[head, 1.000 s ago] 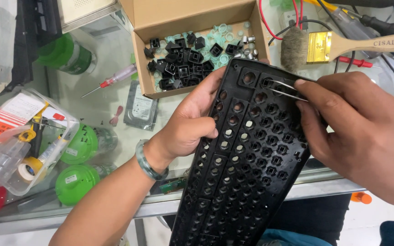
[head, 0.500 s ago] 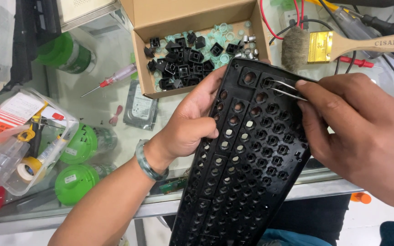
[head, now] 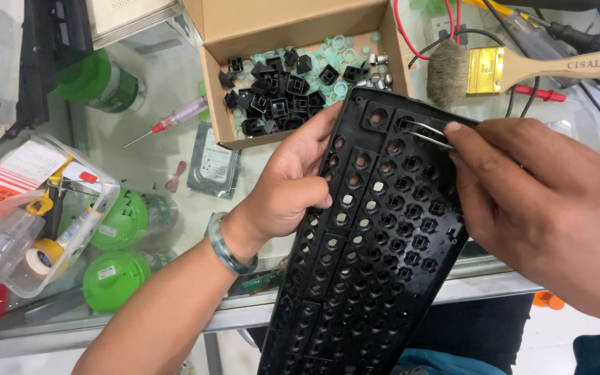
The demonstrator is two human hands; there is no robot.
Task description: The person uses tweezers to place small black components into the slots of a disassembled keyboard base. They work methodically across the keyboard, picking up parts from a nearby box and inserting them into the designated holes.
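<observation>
A black keyboard frame [head: 376,243] with its keycaps off lies tilted over the edge of a glass table, rows of round sockets showing. My left hand [head: 293,184] grips its left edge, thumb on top; a green bangle sits on that wrist. My right hand [head: 543,201] pinches metal tweezers [head: 425,133], whose tips touch a socket near the frame's top right corner.
An open cardboard box [head: 293,31] holds several black keycaps and pale green rubber domes. A paintbrush [head: 522,69] and red and black cables lie at the back right. A red screwdriver [head: 168,121], a hard drive [head: 213,167], green lids [head: 116,278] and a clear tub [head: 36,215] are at left.
</observation>
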